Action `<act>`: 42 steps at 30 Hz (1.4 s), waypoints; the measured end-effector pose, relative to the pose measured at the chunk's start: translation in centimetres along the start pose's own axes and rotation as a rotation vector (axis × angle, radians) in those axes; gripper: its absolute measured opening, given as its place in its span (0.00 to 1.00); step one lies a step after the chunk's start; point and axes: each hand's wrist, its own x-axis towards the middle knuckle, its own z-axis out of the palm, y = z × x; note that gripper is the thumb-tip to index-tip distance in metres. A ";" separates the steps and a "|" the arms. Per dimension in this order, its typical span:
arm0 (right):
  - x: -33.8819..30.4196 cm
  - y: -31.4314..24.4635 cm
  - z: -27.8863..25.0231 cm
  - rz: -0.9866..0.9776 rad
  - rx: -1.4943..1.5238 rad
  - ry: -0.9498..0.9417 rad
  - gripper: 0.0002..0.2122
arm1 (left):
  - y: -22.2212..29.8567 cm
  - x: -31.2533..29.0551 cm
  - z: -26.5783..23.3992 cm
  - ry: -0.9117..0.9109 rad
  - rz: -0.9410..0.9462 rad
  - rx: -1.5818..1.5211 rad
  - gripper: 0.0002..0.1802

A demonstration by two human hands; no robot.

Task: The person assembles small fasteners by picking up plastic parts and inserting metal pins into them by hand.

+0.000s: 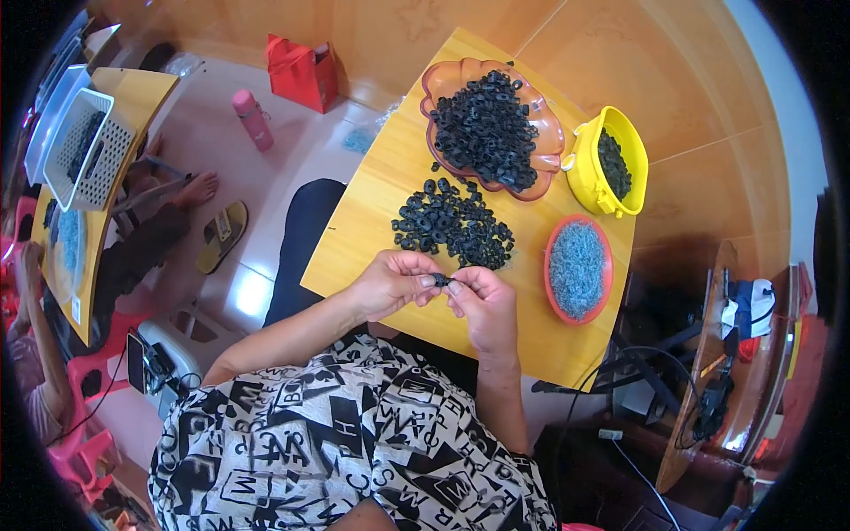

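My left hand (396, 285) and my right hand (482, 305) meet over the near edge of a yellow wooden table (354, 239). Between their fingertips they pinch one small black part (440, 280), too small to make out its exact kind. Just beyond my hands lies a loose pile of small black parts (452, 221). Farther back, a clear orange scalloped tray (551, 133) holds a heap of similar black pieces (487, 124). To the right, a red oval bowl (609, 274) is filled with small blue-grey pieces (577, 270).
A yellow bucket (580, 177) with black parts stands at the table's back right. On the left, another person sits by a second table (146, 88) bearing a white basket (104, 146). A pink bottle (253, 120), a red bag (302, 75) and a slipper (221, 237) are on the floor.
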 end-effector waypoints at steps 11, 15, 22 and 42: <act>0.2 0.4 -0.4 0.034 -0.150 -0.013 0.02 | -1.3 -0.2 0.2 0.117 0.080 0.421 0.06; 0.7 0.3 -1.4 0.097 -0.162 -0.112 0.02 | -1.0 -0.5 0.7 0.088 0.087 0.533 0.06; 1.0 -0.8 -2.6 0.219 -0.156 -0.268 0.01 | 0.2 -0.5 1.1 0.005 0.015 0.682 0.06; 1.4 -0.3 -2.0 -0.067 -0.556 -0.282 0.02 | -0.9 -0.3 1.2 0.083 0.103 0.710 0.04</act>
